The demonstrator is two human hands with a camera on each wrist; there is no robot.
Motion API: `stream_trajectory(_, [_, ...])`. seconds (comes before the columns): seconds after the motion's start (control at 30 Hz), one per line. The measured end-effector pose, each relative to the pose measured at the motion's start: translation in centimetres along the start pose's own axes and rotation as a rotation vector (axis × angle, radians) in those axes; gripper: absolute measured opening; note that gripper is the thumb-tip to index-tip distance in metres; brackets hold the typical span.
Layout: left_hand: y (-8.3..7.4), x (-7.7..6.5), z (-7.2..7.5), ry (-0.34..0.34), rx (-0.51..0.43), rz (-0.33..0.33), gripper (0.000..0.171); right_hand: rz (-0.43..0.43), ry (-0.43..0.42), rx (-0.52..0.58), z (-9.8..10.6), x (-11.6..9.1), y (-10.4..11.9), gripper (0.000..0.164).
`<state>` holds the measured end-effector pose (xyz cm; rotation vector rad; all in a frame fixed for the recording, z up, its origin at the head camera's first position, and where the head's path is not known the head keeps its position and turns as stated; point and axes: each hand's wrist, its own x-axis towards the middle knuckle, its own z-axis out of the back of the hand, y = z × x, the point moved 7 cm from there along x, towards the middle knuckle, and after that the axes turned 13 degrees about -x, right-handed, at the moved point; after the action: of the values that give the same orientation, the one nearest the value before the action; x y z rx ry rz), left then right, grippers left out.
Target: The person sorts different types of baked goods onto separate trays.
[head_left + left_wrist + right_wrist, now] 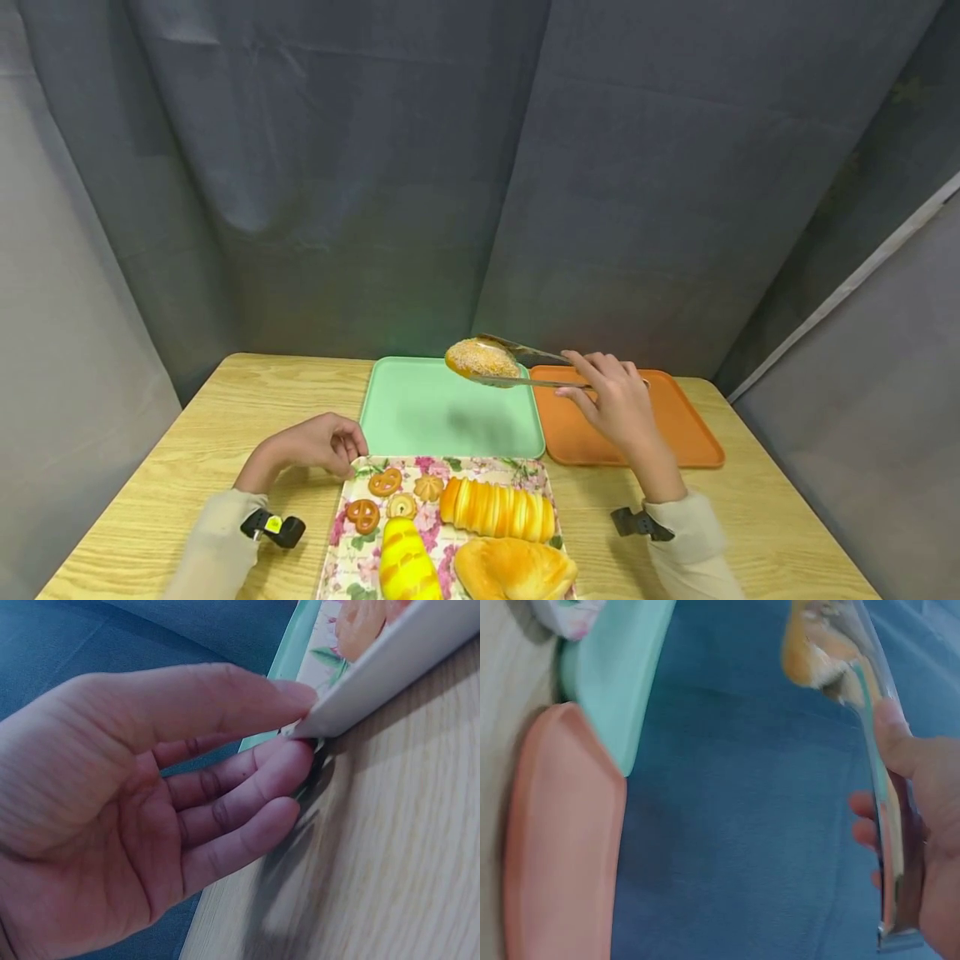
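While your right hand grips the tongs and your left hand pinches the floral tray, the crumb-coated bun hangs above the far green tray; presumably soft, clamp it gently mid-length

Reaches forward with both arms — pinches low with the left hand, thumb over bent fingers — and grips higher with the right hand, thumb opposing the fingers.

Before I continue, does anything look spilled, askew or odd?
Nothing stands out: tongs in the right hand grip the crumb-coated bread, the other breads and cookies lie on the floral tray, and no spill or damage shows.
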<state>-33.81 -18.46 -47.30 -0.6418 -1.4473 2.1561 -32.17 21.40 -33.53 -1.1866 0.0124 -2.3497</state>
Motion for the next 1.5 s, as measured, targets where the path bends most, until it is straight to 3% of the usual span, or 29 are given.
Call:
stream_trajectory(0.23, [-0.2, 0.2, -0.1, 0.01, 0.004, -0.019, 0.027, -0.032, -0.073, -0.166, -1.7, -1.0, -0.5, 0.077])
stream_trajectory(0.47, [-0.3, 0.3, -0.2, 0.01, -0.001, -0.017, 0.027, -0.065, -0.064, -0.251, -3.4, -2.1, -0.7, 0.079])
stream_trajectory(1.07, [0.1, 0.4, 0.0, -0.006, 0.031, -0.012, 0.025, -0.061, -0.013, -0.211, -6.4, -3.7, -0.2, 0.068])
stream_trajectory(1.33, [0.0, 0.3, -0.2, 0.005, 0.014, -0.025, 0.026, -0.065, 0.09, -0.198, -7.3, -3.9, -0.4, 0.052])
stream_trajectory(1.5, [-0.1, 0.3, -0.2, 0.004, 0.019, -0.023, 0.026, -0.08, 0.13, -0.17, -7.6, -4.0, -0.5, 0.052])
